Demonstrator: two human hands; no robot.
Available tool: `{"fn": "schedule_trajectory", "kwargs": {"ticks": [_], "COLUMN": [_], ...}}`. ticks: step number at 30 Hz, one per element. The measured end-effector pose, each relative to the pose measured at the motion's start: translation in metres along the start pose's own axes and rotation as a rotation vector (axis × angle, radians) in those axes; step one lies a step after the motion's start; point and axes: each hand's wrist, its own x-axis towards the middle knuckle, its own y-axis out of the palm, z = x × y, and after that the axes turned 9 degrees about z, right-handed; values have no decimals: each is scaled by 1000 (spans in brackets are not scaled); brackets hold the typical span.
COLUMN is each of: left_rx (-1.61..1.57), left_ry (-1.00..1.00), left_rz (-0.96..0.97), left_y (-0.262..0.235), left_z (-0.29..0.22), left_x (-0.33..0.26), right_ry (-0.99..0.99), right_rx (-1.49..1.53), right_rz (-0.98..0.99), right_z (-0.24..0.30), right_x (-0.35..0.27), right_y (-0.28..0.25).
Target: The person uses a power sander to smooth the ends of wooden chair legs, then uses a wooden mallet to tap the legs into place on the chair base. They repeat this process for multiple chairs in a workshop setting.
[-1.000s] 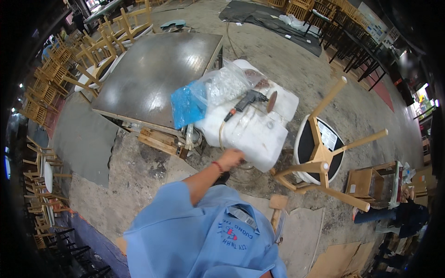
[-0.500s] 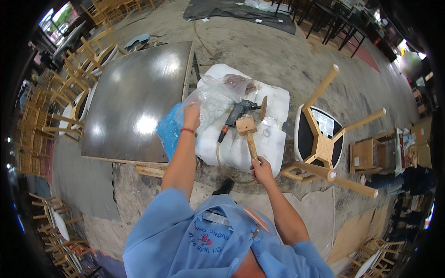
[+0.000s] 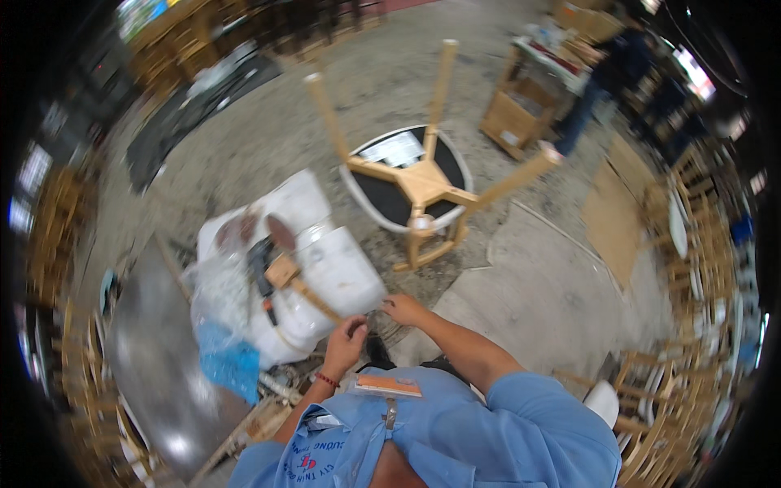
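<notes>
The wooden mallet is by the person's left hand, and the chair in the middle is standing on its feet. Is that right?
Not quite: the chair is upside down, with its legs sticking up, as the head view shows. The wooden mallet is by the person's left hand, as you said.

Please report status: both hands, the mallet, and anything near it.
Left hand near handle end of wooden mallet, grip unclear. Right hand by corner of white padding. Mallet lying on padding, black power tool close beside its head.
</notes>
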Motion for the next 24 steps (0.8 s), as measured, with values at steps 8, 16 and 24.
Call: {"fn": "schedule_trajectory", "kwargs": {"ticks": [8,16,24], "left_rx": [44,-354,101], "left_ry": [376,450,499], "left_rz": [-84,-402,-349], "left_y": [84,132,112], "left_z": [-103,-146,-210], "left_x": [164,205,276], "right_ry": [834,1536,1250], "right_rx": [131,540,1012], "right_rz": [-435,-440,-392], "right_z": [-259,-286,-273], "right_x": [-325,-558,-507], "right_y": [-40,136,134]}}
